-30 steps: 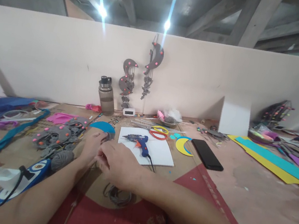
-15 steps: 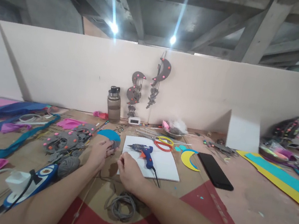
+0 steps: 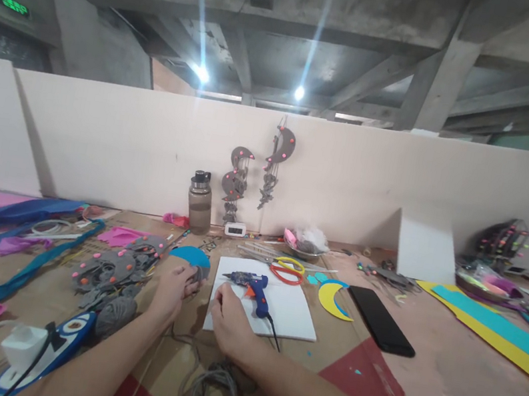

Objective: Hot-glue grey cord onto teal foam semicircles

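My left hand [image 3: 177, 285] is closed on a blue crescent [image 3: 191, 256], part of which is wrapped in grey yarn. My right hand [image 3: 230, 317] is at the left edge of a white board [image 3: 294, 325], fingers pinched together; whatever they hold is too small to see. From below the hands, loose grey yarn [image 3: 214, 392] runs into a coil on the cardboard. A blue glue gun [image 3: 253, 284] lies on the white board, just beyond my right hand. To the right rests a yellow crescent [image 3: 332, 302] over a blue one.
At left are a grey yarn ball [image 3: 116, 315], grey crescents with pink dots [image 3: 114, 262] and a power strip [image 3: 67, 344]. Scissors [image 3: 287, 274] lie behind the glue gun. A bottle [image 3: 200, 207] stands at the back, a black phone [image 3: 380, 320] at right.
The view has tilted up slightly, so everything sits lower. My right hand has shifted a little to the right, away from the left hand, which keeps its hold on the crescent.
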The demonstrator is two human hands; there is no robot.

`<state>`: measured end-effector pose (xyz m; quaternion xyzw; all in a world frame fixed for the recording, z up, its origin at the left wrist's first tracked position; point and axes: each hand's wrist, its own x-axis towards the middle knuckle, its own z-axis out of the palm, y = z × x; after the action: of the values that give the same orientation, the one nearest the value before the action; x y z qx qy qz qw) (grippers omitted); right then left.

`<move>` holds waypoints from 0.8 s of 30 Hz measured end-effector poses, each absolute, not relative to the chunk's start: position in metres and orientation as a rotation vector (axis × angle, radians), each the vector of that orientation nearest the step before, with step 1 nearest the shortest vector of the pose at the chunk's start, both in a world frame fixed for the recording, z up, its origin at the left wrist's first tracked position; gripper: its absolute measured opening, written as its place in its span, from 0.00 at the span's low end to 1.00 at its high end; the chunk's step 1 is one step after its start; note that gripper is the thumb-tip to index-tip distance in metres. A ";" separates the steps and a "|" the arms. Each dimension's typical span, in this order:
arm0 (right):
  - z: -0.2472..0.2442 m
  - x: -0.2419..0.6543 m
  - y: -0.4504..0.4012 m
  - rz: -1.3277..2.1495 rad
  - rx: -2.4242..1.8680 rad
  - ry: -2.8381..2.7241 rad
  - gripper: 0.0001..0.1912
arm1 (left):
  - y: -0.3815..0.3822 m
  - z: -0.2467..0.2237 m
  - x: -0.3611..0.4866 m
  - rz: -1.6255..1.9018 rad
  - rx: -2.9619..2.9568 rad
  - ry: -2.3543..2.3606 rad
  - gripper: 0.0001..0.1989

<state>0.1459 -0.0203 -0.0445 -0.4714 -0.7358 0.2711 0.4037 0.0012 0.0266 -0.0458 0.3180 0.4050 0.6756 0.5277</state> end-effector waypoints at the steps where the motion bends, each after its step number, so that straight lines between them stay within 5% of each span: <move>1: -0.044 0.146 -0.020 0.692 -1.191 -1.853 0.05 | 0.026 -0.045 0.002 1.608 0.755 0.971 0.08; 24: -0.048 0.150 -0.016 0.780 -1.131 -1.774 0.06 | 0.027 -0.044 0.002 1.600 0.739 0.988 0.06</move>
<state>0.1498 -0.0156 -0.0482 -0.4540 -0.7122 0.3134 0.4340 0.0019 0.0272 -0.0442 0.3099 0.4140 0.6707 0.5317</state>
